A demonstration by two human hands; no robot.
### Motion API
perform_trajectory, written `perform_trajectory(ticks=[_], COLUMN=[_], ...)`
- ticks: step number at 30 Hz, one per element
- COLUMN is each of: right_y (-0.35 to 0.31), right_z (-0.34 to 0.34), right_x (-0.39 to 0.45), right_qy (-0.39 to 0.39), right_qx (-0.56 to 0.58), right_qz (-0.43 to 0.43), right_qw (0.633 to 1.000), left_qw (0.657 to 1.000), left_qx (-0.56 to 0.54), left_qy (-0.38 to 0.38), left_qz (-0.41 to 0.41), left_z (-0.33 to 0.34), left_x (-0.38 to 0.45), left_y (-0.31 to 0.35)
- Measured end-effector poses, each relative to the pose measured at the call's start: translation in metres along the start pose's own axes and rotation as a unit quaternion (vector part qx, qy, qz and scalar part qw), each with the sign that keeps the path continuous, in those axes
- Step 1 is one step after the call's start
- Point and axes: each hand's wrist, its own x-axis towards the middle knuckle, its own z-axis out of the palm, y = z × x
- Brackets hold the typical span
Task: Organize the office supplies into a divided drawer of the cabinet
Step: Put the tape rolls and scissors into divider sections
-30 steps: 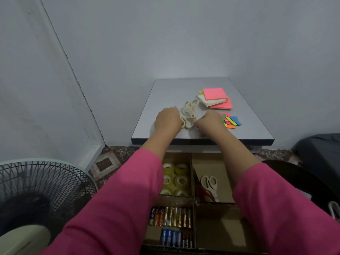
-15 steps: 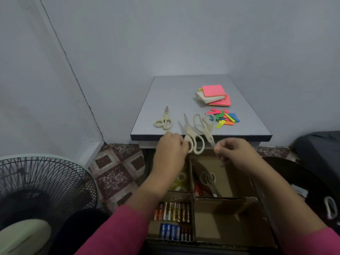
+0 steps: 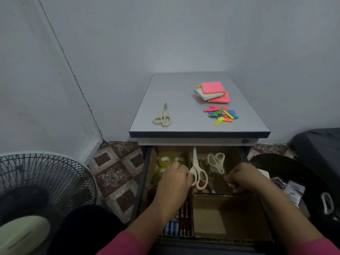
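Observation:
My left hand (image 3: 173,178) grips the handle of a cream pair of scissors (image 3: 196,171), blades pointing away, over the divider of the open drawer (image 3: 202,196). My right hand (image 3: 242,177) pinches the blade tip of a second cream pair of scissors (image 3: 217,161), handles away from me, above the back right compartment. Red-handled scissors (image 3: 202,184) lie in that compartment. A third cream pair (image 3: 162,117) lies on the cabinet top (image 3: 176,89). Tape rolls (image 3: 165,161) fill the back left compartment, and batteries (image 3: 176,225) the front left one.
Stacked sticky-note pads (image 3: 214,92) and loose coloured tabs (image 3: 221,115) lie on the cabinet top's right half. A fan (image 3: 36,190) stands on the floor at left. Dark bags with small items (image 3: 294,188) sit at right. The front right compartment (image 3: 220,218) holds nothing.
Both hands moved down from the cabinet's front edge into the drawer, each carrying a pair of scissors. One second ago they were gathering the scissors on the cabinet top.

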Motion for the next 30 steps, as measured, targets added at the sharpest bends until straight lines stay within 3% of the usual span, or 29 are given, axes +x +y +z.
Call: perform_trajectory(ticks=[5,8,11,14,21,26,30], right_y=[-0.011,-0.014,-0.011,-0.002,0.002,0.000,0.001], right_z=[0.014,0.022,0.028,0.031,0.021,0.024,0.034], right_x=[0.022,0.029,0.032,0.038,0.030,0.036,0.044], right_qy=[0.032,0.006,0.030,0.068,0.153,0.128,0.109], right_qx=[-0.020,-0.050,-0.205,-0.244,-0.282,-0.327,-0.334], right_qz=[0.083,0.124,0.085,0.057,-0.015,-0.035,-0.040], right_qw=[0.996,0.991,0.975,0.966,0.947,0.936,0.936], left_qw=[1.000,1.000,0.999,1.000,0.991,0.965,0.956], left_qx=[0.002,0.017,0.011,-0.001,0.103,0.192,0.215], left_qy=[-0.003,0.002,0.000,-0.003,-0.061,-0.164,-0.192], left_qz=[0.023,0.017,0.038,-0.003,0.058,0.068,0.058], left_z=[0.003,0.001,0.004,0.009,0.028,0.042,0.045], left_x=[-0.002,0.000,0.000,0.004,0.021,0.039,0.047], left_y=[0.002,0.002,0.001,-0.001,0.018,0.035,0.039])
